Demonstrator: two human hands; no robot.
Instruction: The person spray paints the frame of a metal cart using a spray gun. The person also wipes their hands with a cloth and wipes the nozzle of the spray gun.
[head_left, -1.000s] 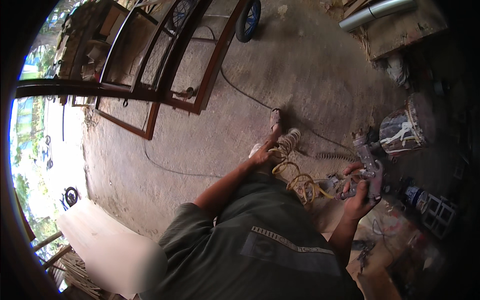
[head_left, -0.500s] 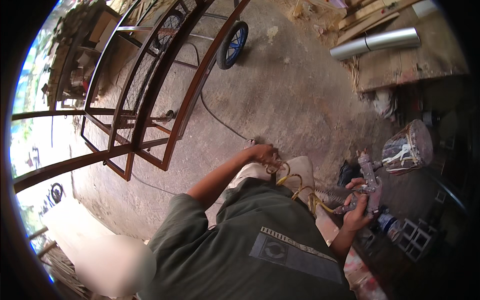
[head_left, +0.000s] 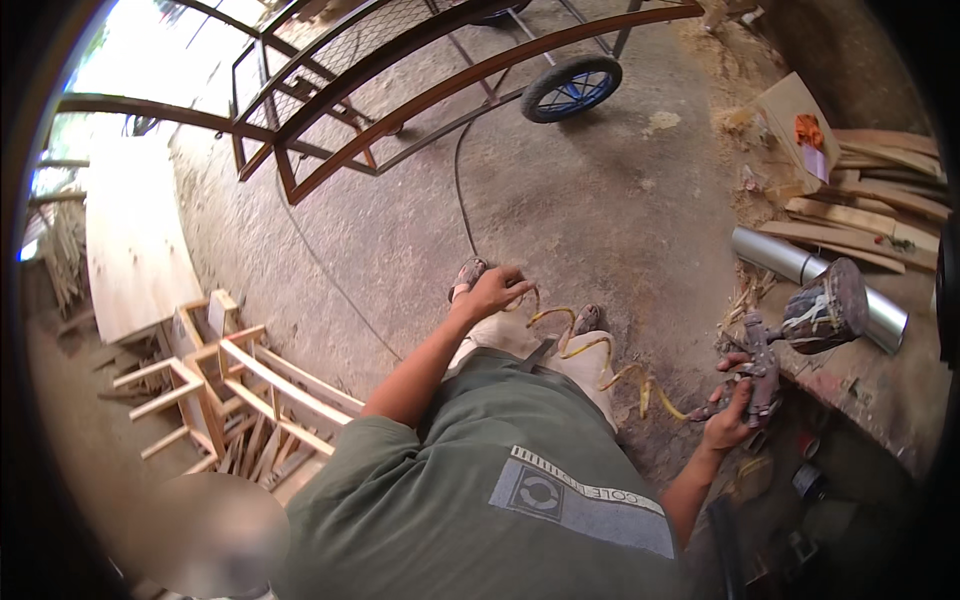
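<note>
In my right hand (head_left: 733,408) is a paint-crusted spray gun (head_left: 765,370), its handle wrapped by my fingers. A stained cup (head_left: 828,303) sits on the gun's far side, tilted. From the gun's lower end a yellow coiled air hose (head_left: 642,393) runs left across the front of my legs. My left hand (head_left: 498,290) is closed over the hose's other end, out in front of my waist; the exact grip is partly hidden by the fingers.
Ahead stands a brown metal cart frame (head_left: 400,65) with a blue-spoked wheel (head_left: 572,88). A dark cable (head_left: 460,180) crosses the concrete floor. Wooden frames (head_left: 250,375) and a pale board (head_left: 140,235) lie at left. Wood strips (head_left: 880,200) and a silver roll (head_left: 775,255) are at right.
My view and body have turned left, so the cart frame now sits higher and further right. The hose is stretched longer between my hands. Both hands keep their holds.
</note>
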